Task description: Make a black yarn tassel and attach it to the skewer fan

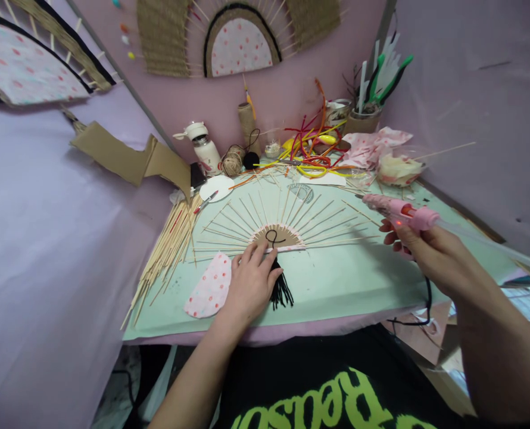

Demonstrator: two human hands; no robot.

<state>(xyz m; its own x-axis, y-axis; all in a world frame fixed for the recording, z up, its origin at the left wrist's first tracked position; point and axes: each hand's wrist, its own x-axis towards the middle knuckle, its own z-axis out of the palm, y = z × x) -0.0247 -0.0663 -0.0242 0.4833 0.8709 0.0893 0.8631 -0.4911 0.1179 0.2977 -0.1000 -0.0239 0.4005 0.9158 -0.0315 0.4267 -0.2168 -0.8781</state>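
My right hand [419, 241] is closed around a pink hot glue gun [399, 210], its nozzle toward the left and a clear glue stick [483, 235] sticking out of its back. My left hand [256, 277] lies flat, fingers stretched, at the lower edge of a brown cardboard half-disc [285, 237]. Thin wooden sticks [316, 221] fan out from this half-disc. A black cord loop lies on the cardboard, and a black yarn tassel [283, 292] hangs below, partly under my fingers. A red-dotted white fabric piece [209, 289] lies beside my left wrist.
Loose sticks [167, 253] are heaped at the left. Along the back stand a white bottle [206, 149], twine balls [231, 161], coloured pipe cleaners [312, 143] and a pot with green-handled pliers [365, 119]. Finished woven fans [242, 47] hang on the wall. A black cable [428, 304] hangs at the table's right front.
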